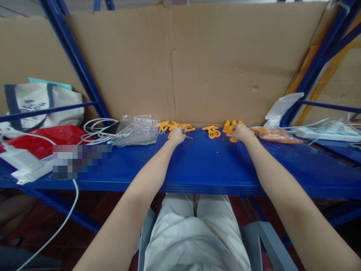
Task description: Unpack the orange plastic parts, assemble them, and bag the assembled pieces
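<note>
Both my arms reach forward over a blue metal shelf (203, 165) to its back edge. My left hand (177, 135) is curled shut on one of several small orange plastic pieces (169, 126) with a short metal chain beside it. My right hand (241, 132) is closed over another cluster of orange pieces (229, 128). Between the hands lies one more orange piece (212, 131), untouched.
A clear plastic bag (138, 130) and a phone with white cables (96, 131) lie left of the hands. A bag of orange parts (276, 134), a white bag and a power strip (318, 132) sit right. A tote bag (36, 103) and cardboard backing stand behind.
</note>
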Demonstrator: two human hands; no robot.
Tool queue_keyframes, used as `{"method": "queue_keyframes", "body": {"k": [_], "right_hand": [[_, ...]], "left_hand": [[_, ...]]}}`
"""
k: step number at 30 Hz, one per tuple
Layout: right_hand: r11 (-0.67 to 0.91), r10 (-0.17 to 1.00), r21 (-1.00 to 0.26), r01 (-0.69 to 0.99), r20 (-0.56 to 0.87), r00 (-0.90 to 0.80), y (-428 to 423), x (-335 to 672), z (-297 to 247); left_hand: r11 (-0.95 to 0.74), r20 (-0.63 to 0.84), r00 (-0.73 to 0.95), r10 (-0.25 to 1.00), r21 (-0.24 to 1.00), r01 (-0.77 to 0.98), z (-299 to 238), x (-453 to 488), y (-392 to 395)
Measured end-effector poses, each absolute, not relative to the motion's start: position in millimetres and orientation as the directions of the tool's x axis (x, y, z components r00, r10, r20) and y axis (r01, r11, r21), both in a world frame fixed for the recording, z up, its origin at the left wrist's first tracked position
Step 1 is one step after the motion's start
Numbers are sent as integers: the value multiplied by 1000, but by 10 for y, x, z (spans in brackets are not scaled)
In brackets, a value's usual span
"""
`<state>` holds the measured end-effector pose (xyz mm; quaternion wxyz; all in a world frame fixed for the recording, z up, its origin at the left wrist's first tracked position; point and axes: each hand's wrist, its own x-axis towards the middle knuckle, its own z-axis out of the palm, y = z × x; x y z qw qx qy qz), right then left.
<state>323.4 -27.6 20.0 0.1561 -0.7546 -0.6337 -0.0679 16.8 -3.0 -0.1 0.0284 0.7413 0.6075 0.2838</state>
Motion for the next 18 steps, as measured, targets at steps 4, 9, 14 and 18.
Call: {"method": "queue_keyframes", "body": {"k": [4,9,14,18], "right_hand": [[1,963,-157,988,267,41,-153,3298,109],[174,930,-176,969,353,-104,-25,3339,-71],[262,939,-224,939,286,-194,-40,3254,-88],[259,962,-310,915,165,-217,-115,3175,-14]], "left_hand": [[-381,380,221,898,421,823,-13,198,5],[-458,408,295,864,393,798,12,276,-28],[-430,354,327,876,269,862,23,280,-86],[-365,197,329,923,188,912,-27,255,-68]]}}
